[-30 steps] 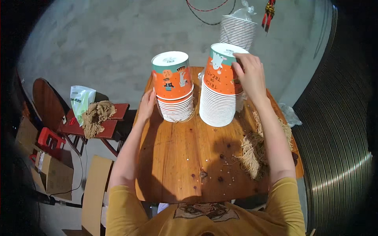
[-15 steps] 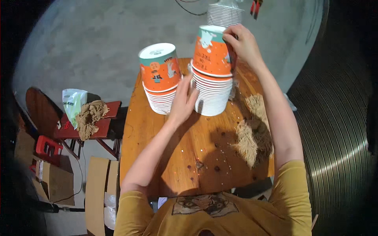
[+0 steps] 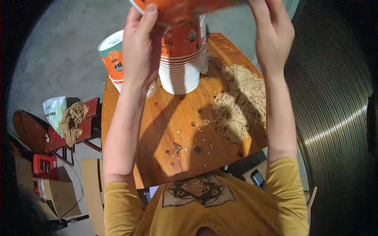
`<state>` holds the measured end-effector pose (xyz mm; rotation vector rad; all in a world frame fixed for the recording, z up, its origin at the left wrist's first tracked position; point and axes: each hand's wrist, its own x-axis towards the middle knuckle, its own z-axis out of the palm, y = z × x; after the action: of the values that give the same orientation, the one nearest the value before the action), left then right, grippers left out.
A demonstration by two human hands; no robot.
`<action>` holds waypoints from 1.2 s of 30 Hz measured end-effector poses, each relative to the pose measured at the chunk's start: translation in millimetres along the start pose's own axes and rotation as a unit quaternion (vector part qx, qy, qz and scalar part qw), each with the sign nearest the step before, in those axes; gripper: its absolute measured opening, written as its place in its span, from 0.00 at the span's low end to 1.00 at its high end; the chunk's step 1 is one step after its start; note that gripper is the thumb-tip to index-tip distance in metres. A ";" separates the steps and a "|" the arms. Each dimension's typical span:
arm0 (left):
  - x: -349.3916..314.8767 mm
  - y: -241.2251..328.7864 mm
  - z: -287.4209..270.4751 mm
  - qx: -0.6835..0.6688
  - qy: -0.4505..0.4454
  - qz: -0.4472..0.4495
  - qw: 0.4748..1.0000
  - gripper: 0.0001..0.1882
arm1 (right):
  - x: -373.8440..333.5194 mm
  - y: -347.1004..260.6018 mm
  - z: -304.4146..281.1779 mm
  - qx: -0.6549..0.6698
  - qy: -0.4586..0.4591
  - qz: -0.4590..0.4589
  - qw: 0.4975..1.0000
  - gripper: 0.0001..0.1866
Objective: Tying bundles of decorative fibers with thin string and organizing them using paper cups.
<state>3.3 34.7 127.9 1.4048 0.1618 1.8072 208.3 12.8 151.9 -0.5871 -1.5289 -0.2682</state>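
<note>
At the near side of the scene, we saw the bare wood of the table (image 3: 185, 110), dotted with small white specks (image 3: 186, 150). Toward the right edge lay two tangled bundles of tan cord (image 3: 232, 120), touched by neither hand.

Beyond these, the raised orange bucket (image 3: 181, 11) was held above the far part of the table and cut off by the upper border, so we could not see its whole form or whether anything was attached to it. The left hand (image 3: 139, 49) gripped its left rim, thumb against the outer wall. The right hand (image 3: 273, 37) curved at its other end with bent fingers; we could not tell whether it pinched the bucket or only steadied it.

Below and behind stood the right stack (image 3: 180, 72), inverted and nested, showing many white rims beneath one printed wall. The left stack (image 3: 111, 59), also inverted, was partly hidden by the left hand and forearm. A sliver of further white rims (image 3: 203, 25) showed behind the right stack, before the grey wall (image 3: 71, 47).

We judged the work to be at an early stage: one bucket was separated, whereas both stacks were nested and undivided. We could not count the buckets left.
</note>
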 end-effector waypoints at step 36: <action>-152.0 12.2 -39.4 0.609 -0.307 -0.084 0.726 0.16 | -217.3 -78.0 -2.3 0.287 -0.501 0.308 0.756 0.07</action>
<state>-30.8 -59.5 6.3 2.6714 1.2404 0.8474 159.7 -95.6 -46.0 -0.7310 -2.1591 1.1886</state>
